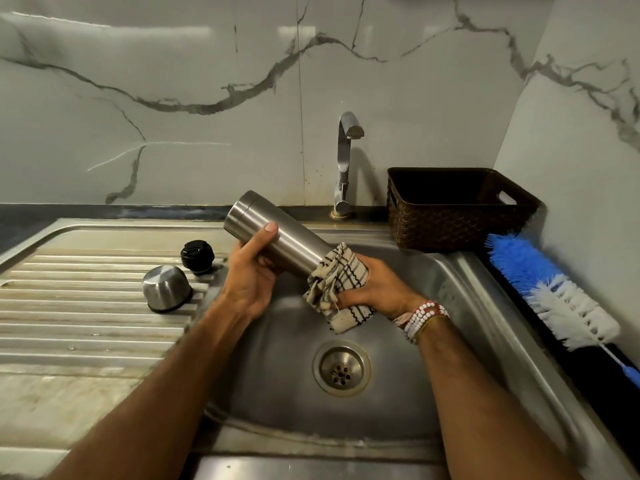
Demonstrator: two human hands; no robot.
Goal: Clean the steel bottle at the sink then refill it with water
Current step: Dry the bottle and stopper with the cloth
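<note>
Sink (450, 306): takes up the lower centre, holding no dishes. Gives open room below the bottle on all sides, and catches drips, likely the reason for working over it.
Drainboard (86, 306): ribbed, left of the basin, with bare ribs toward the near edge as free room for setting things down.
Basket (450, 220): dark woven, on the table at the back right, just beside the basin rim. Limits swing to the right.
Brush (540, 289): blue and white bottle brush, lying along the right rim within reach and untouched.
Steel bottle (277, 237): held tilted over the basin's back left. Closed-looking end up and left, lower end hidden in the cloth.
Tap (344, 161): behind the bottle and apart from it, no stream visible.
Left hand (249, 275): wrapped round the bottle's middle, thumb on top, steadying it.
Right hand (377, 289): clenched on the cloth at the bottle's lower end, probably wiping it.
Cloth (341, 282): checked, bunched over that end, one corner hanging.
Steel cap (166, 287): upside down on the drainboard, near the basin edge.
Black stopper (197, 256): just behind the cap, both parked clear of the work.
Refill: judged not yet begun.
</note>
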